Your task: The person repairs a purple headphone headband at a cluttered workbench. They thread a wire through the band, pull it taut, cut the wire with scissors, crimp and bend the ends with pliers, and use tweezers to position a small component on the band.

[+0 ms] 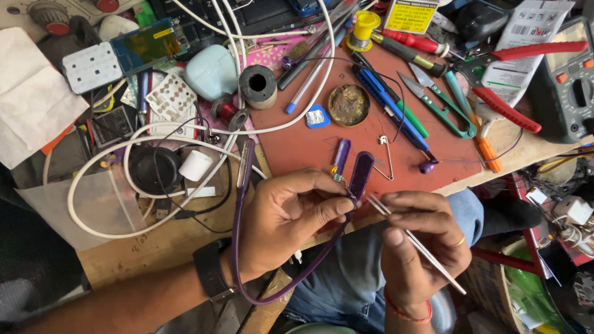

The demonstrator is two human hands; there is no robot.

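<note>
Above cluttered red mat, left hand pinching glossy purple flexible lamp, right hand gripping slim metal tweezers.

Electronics repair workshop. Evidence: cluttered wooden surface with red work mat at centre; multimeter at right edge; red-handled pliers, green snips, screwdrivers, solder-flux tin, white cables, loose circuit parts toward far left corner.

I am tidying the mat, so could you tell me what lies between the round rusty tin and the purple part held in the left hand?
In the head view, only bare red mat lies between the tin and the purple part in the left hand; a safety pin sits just aside.
</note>
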